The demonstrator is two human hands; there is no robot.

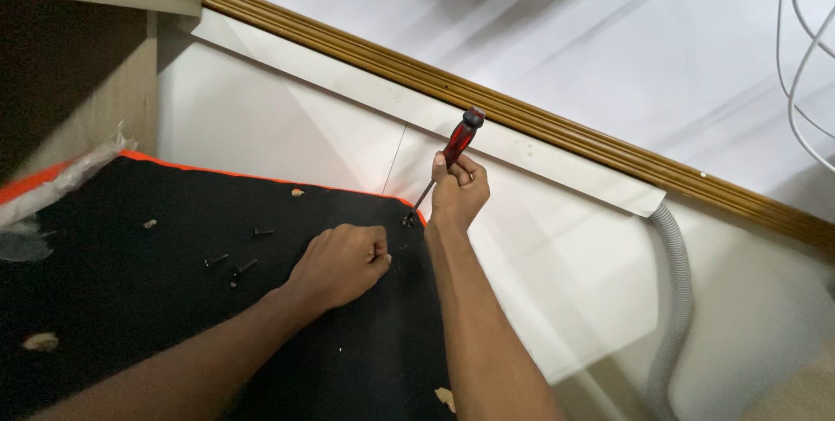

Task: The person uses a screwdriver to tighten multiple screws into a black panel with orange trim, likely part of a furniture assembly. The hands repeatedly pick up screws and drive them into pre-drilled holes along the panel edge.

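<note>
Black orange-edged panel (174, 299) strewn with screws (233, 263) — right hand (458, 192) grasps a red screwdriver (452, 153), tip at its corner — left hand (344, 260) clenched beside.

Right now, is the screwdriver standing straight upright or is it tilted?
Tilted. The screwdriver leans in the right hand: its red-and-black handle points up and to the right, while its tip meets the black panel near the orange-edged corner.

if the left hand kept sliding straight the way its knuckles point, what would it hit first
Probably the thin metal shaft of the red-and-black screwdriver, held by the right hand at the orange-edged corner of the black mat. The closed left hand rests just short of it; depth is unclear.
</note>
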